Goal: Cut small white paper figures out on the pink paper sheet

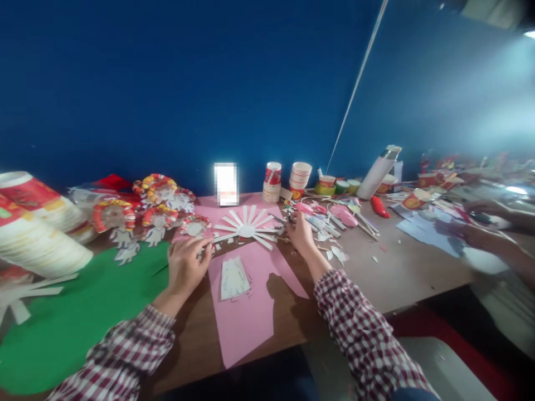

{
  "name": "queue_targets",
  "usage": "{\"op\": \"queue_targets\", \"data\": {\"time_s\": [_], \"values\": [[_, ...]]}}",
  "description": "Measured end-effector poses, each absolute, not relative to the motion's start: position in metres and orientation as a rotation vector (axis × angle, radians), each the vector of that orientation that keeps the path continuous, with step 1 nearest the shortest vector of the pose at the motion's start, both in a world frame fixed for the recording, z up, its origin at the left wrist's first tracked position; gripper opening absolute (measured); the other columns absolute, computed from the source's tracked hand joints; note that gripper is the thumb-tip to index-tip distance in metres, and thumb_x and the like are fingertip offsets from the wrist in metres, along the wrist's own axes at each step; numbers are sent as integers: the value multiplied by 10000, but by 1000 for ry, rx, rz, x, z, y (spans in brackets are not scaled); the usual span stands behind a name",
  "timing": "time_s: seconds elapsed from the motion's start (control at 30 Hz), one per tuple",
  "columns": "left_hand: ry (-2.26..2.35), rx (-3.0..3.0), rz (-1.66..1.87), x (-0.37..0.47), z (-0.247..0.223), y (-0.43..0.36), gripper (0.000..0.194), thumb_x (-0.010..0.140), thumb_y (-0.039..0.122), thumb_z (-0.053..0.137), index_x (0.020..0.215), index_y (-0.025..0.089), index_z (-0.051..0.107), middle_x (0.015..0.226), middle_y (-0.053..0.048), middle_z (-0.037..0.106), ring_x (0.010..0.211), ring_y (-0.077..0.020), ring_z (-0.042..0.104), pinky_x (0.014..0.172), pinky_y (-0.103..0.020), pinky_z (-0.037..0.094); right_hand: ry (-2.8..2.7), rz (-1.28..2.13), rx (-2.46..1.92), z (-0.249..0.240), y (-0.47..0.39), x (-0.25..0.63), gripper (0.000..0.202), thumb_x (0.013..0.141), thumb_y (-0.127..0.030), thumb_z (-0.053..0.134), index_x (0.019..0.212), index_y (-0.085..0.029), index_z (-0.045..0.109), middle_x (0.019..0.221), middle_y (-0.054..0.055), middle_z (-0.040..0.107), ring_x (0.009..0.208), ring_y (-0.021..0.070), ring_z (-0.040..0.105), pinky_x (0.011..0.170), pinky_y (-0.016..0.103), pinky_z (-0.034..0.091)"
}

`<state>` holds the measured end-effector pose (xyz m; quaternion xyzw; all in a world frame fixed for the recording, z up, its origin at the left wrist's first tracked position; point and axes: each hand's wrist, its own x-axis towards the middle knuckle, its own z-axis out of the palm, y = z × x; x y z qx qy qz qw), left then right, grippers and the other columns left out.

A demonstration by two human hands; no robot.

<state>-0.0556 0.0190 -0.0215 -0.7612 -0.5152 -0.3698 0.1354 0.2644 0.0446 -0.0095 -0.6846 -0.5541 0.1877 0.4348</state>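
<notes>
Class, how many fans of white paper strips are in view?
2: the middle fan, between the left hand and right hand, and the left-edge fan, partly cut off by the frame. Others may be hidden.

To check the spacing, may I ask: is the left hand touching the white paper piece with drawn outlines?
Apart. The head view shows it: a visible strip of pink sheet separates the left hand from the white paper piece.

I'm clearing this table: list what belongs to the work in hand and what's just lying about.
Likely in use, between left hand and right hand: fringed white disc; pink sheet; white card.

Likely just lying about: stacked cups; silver-topped bottle; red pepper-shaped object; green sheet.
</notes>
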Motion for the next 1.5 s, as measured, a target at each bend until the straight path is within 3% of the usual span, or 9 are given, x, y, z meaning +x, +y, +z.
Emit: {"op": "queue_targets", "data": {"time_s": [0.1,0.17,0.43,0.67,0.77,1.03,1.3,1.5], "values": [[-1451,-2252,-1012,-54,-14,13,223,912,305,536,965,228,738,951,-56,752,933,-256,641,934,-405,402,-1470,360,-1812,3,41,274,362,851,-142,539,1206,-178,599,1152,119,703,1087,241,649,963,364,467],[-1426,-2276,-983,-56,-8,5,208,908,304,544,954,238,736,941,-47,752,935,-255,647,934,-408,402,-1506,308,-1891,11,38,282,366,886,-156,512,1231,-199,629,1171,116,708,1116,255,640,990,373,445],[-1311,-2308,-869,-84,2,-42,184,897,305,560,970,261,723,953,-34,751,896,-236,661,994,-436,395,-1566,215,-2148,17,35,297,375,920,-217,502,1259,-226,662,1119,144,726,1040,294,677,875,367,487],[-1546,-2220,-780,-116,-4,-73,243,903,371,522,942,262,736,964,-54,742,887,-264,659,877,-423,445,-1587,107,-2173,20,22,297,386,956,-255,454,1291,-232,645,1158,135,710,1041,272,666,869,349,482],[-1671,-2212,-777,-127,-11,-85,244,895,387,527,926,262,735,979,-49,744,922,-260,662,871,-402,449,-1576,34,-2166,19,7,302,411,969,-266,427,1339,-235,604,1274,133,644,1062,264,647,862,343,481],[-1896,-2205,-961,-135,-27,-91,308,878,439,507,879,226,729,961,-82,759,909,-256,686,871,-366,499,-1535,-77,-2186,9,-46,309,439,929,-192,454,1338,-258,598,1290,117,615,1123,263,592,858,334,470],[-2049,-2147,-984,-138,-30,-89,378,888,443,457,907,204,749,981,-88,770,890,-246,705,761,-317,523,-1188,-41,-2330,3,-61,316,406,949,-205,424,1314,-227,601,1233,147,636,1077,270,623,890,399,464],[-2114,-2117,-971,-138,-35,-86,376,867,440,470,896,199,756,999,-90,766,933,-249,693,825,-316,510,-1031,56,-2376,-6,-52,329,373,929,-210,472,1259,-240,643,1150,129,676,1022,286,642,854,429,476]]}}
